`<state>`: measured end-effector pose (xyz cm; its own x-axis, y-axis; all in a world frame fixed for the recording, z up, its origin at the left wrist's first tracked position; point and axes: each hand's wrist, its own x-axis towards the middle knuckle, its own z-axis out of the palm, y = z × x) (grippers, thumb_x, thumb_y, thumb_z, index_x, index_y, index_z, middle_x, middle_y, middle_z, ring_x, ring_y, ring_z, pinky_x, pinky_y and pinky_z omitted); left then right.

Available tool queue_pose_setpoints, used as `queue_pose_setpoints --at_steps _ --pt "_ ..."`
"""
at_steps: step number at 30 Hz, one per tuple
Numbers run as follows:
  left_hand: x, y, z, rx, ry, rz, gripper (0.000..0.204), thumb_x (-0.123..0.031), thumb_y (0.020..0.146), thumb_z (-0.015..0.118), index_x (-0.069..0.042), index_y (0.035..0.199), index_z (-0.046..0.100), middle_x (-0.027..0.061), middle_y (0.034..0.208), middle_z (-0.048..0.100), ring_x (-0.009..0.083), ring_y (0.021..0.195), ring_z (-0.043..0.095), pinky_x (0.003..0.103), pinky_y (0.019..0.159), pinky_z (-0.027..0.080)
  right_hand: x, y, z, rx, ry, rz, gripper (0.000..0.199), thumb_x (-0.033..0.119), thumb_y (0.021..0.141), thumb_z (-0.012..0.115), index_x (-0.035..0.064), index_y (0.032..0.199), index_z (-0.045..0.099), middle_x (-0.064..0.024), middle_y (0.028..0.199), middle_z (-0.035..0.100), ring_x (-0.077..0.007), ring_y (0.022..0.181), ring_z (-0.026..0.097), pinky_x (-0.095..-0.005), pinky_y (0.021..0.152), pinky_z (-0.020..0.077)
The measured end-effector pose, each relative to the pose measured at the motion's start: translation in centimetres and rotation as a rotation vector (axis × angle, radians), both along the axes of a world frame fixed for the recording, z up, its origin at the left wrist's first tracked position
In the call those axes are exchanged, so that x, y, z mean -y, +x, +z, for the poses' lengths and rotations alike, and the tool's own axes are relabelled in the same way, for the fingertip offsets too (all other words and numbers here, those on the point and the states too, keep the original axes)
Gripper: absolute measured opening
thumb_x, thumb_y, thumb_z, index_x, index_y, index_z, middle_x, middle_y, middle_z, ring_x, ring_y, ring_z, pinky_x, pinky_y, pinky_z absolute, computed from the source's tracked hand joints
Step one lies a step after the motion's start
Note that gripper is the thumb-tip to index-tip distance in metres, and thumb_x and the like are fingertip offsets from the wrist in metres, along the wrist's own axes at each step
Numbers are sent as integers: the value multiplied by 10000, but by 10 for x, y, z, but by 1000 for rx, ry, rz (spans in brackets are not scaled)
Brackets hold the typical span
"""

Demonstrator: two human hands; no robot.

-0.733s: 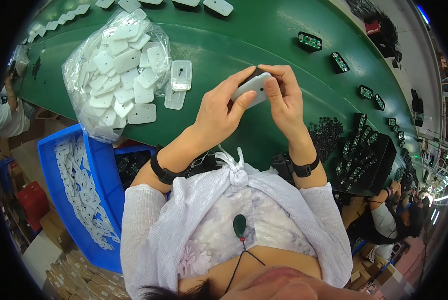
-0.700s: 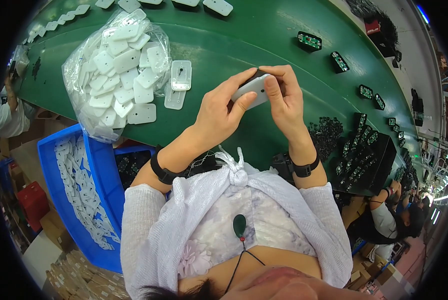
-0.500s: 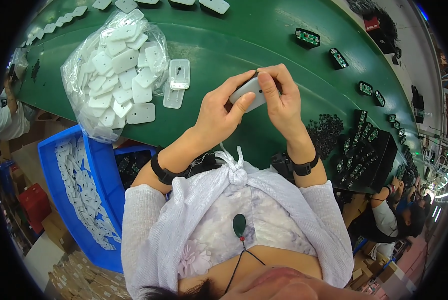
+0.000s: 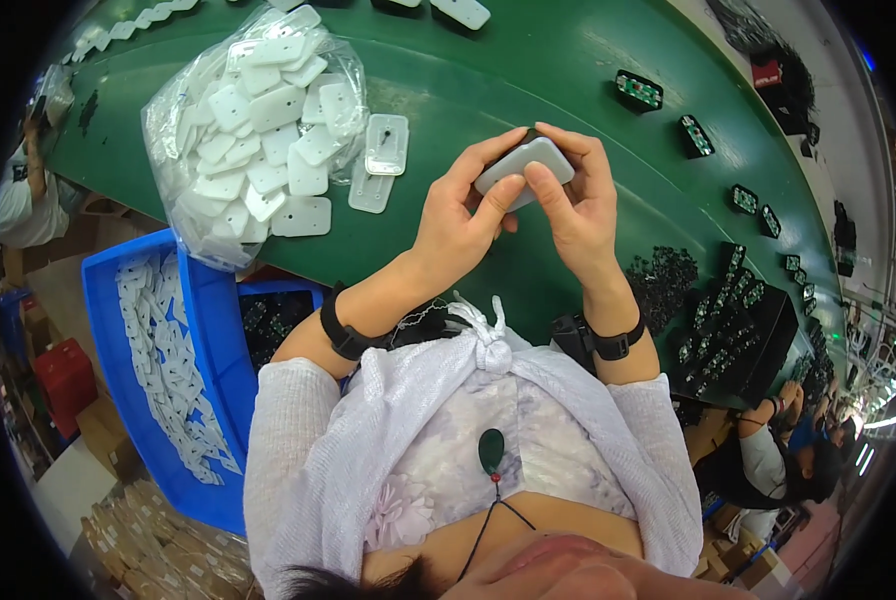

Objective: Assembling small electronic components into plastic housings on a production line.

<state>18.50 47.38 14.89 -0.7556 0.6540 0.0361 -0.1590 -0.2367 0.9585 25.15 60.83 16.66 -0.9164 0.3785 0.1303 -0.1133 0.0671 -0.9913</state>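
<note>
Both hands hold one case (image 4: 525,157) over the green table (image 4: 448,105), pale face up, dark body partly visible beneath. Left hand (image 4: 455,212): fingers curled closed round its left side, thumb on the face. Right hand (image 4: 579,205): same grip on the right side, thumbs nearly meeting. Left of hands: bag (image 4: 211,246) of white covers (image 4: 278,107). Right: small black parts (image 4: 660,273), piled near the wrist.
</note>
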Motion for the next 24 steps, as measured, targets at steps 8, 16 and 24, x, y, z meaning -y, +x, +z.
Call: queue_pose_setpoints --at_steps 8,16,24 --pt "6 -23 -16 -504 -301 265 724 -411 855 709 -46 1397 399 152 1008 609 262 751 611 351 646 501 -15 -35 -7 23 -335 -30 483 108 909 678 32 1339 470 -90 1182 601 -158 1066 575 -305 945 461" --pt "44 -49 -31 -1188 -1078 412 720 -389 718 790 -32 1285 526 146 1122 505 318 1024 496 428 837 412 -122 -127 -26 171 448 -63 380 137 842 738 14 1176 607 -100 1050 666 -169 944 634 -291 845 516" --pt "47 -51 -32 -1154 -1104 318 657 -225 742 783 -74 1326 521 130 1123 521 326 1064 501 435 883 403 -151 -171 -36 393 677 149 358 309 856 725 35 1083 684 -93 984 673 -187 912 635 -322 818 513"
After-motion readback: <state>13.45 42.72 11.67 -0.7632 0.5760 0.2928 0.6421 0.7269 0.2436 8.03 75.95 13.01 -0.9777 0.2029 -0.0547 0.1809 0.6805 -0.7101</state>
